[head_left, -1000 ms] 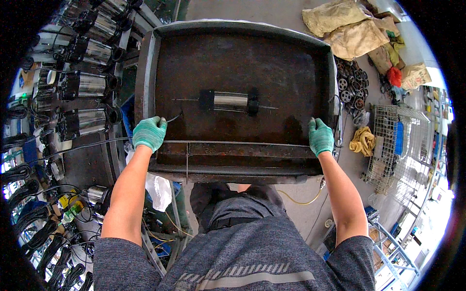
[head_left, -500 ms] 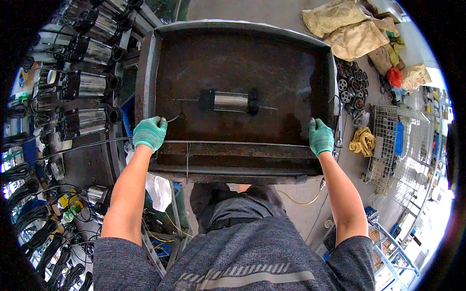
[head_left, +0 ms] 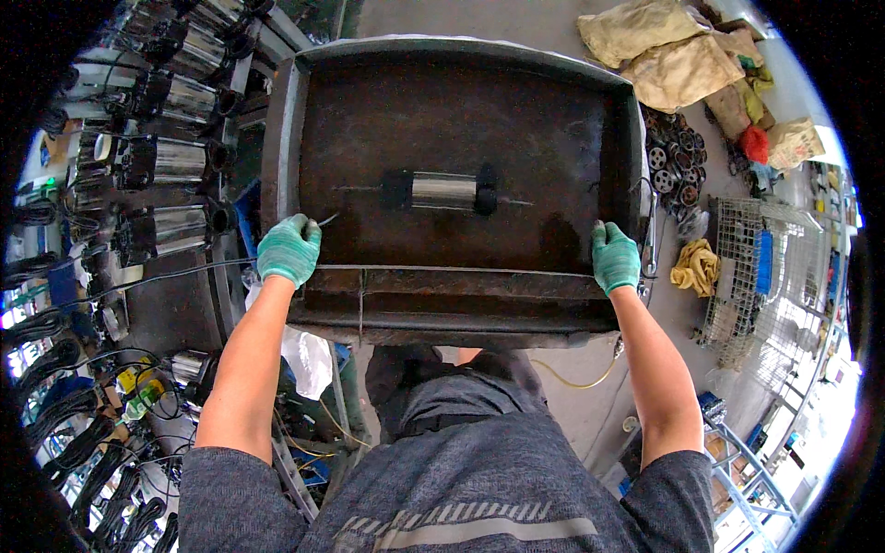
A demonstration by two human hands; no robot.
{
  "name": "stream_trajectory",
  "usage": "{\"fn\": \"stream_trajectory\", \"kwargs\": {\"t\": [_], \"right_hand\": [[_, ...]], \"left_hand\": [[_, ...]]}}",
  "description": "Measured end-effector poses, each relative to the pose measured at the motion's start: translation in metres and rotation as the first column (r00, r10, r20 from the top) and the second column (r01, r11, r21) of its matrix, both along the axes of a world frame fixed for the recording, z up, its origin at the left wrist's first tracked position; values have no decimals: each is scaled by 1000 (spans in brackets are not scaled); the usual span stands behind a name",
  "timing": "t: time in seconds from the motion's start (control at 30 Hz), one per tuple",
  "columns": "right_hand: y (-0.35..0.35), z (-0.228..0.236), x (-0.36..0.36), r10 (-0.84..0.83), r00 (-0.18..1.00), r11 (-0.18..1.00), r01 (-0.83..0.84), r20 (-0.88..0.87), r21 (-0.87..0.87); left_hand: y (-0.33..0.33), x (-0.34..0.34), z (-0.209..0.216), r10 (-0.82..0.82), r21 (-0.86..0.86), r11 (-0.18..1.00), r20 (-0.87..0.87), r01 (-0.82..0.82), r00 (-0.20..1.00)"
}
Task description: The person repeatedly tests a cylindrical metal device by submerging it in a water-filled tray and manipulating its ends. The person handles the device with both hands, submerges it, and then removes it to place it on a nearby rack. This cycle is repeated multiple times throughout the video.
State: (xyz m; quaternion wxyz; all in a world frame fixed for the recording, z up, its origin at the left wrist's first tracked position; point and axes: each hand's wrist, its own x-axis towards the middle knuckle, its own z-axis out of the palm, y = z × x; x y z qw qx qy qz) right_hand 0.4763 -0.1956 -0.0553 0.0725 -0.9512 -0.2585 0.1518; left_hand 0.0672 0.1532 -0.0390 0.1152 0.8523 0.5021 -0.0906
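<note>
While the green-gloved left hand (head_left: 289,249) rests at the near left side of the dark metal tray (head_left: 280,147), the green-gloved right hand (head_left: 615,256) rests at its near right side. On each, the fingers look pressed together; what they pinch underneath, I cannot tell. A black cable (head_left: 184,275) reaches the left hand from the left. The silver cylinder (head_left: 444,191) lies around the tray's middle, well apart from both hands.
</note>
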Motion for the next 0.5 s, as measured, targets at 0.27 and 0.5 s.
{"fn": "stream_trajectory", "kwargs": {"t": [0.27, 0.5], "right_hand": [[0, 3, 0, -37, 999, 999, 38, -18, 0], [3, 12, 2, -66, 995, 997, 63, -72, -43]], "left_hand": [[-3, -3, -8, -230, 362, 917, 138, 167, 963], [-18, 65, -5, -178, -29, 978, 405, 207, 897]]}}
